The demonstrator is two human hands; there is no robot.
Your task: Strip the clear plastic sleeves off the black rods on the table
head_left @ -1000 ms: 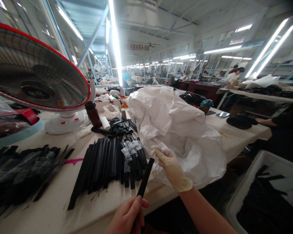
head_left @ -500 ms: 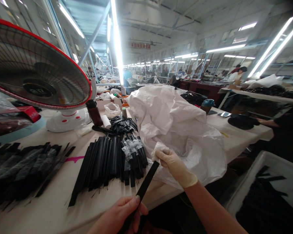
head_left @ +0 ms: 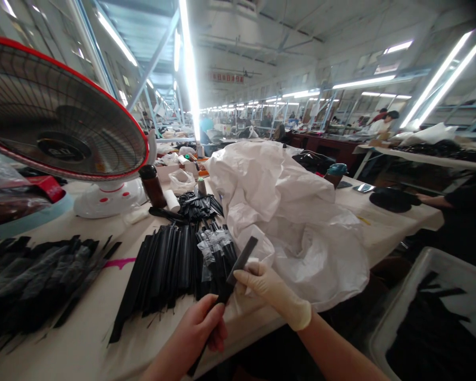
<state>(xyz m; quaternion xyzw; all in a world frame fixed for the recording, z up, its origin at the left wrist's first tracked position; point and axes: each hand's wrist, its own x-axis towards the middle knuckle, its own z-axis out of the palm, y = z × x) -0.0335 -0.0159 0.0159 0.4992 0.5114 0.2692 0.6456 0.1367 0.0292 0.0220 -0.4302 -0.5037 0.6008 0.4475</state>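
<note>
My left hand (head_left: 206, 325), bare, is closed around a flat black strip (head_left: 245, 255) that slants up and to the right. My right hand (head_left: 267, 291), in a pale thin glove, pinches the same strip just below its upper end. Some white material shows by the gloved fingers; whether they also hold it I cannot tell. Right behind the hands lies a row of black strips (head_left: 168, 267). Beside it are shorter black strips in clear wrapping (head_left: 216, 246). A large crumpled white plastic sheet (head_left: 289, 196) rises beyond my right hand.
A red-rimmed fan (head_left: 63, 111) stands at the left, above wrapped black bundles (head_left: 35, 286). Behind the strips are a dark bottle (head_left: 153, 188) and a white roll (head_left: 171, 201). A clear bin (head_left: 440, 259) with black pieces is low right. Another person's arm (head_left: 436, 200) reaches in at right.
My gloved hand has moved down and slightly left, so the strip's end now sticks out above its fingers. My left hand has come a little up and left, nearer the other.
</note>
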